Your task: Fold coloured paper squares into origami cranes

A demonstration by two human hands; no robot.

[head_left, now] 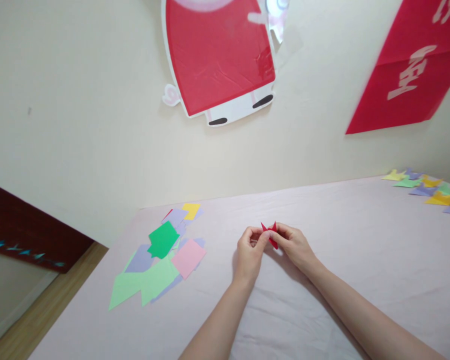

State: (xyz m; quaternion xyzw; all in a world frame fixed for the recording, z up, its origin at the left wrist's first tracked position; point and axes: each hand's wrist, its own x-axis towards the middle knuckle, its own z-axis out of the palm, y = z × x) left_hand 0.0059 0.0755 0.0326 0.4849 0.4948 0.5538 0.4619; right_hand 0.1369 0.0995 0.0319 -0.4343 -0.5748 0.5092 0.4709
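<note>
A small piece of folded red paper is held between my two hands, a little above the pale cloth. Two sharp points of it stick up past my fingertips, and a lower tip shows beneath my thumbs. My left hand pinches its left side between thumb and fingers. On the other side my right hand pinches it in the same way, the two thumbs close together. My fingers hide much of the paper's middle.
Loose coloured sheets, among them a green one and a pink one, lie overlapping on the pale cloth at left. Several folded paper pieces stand in rows at far right. A wall rises behind.
</note>
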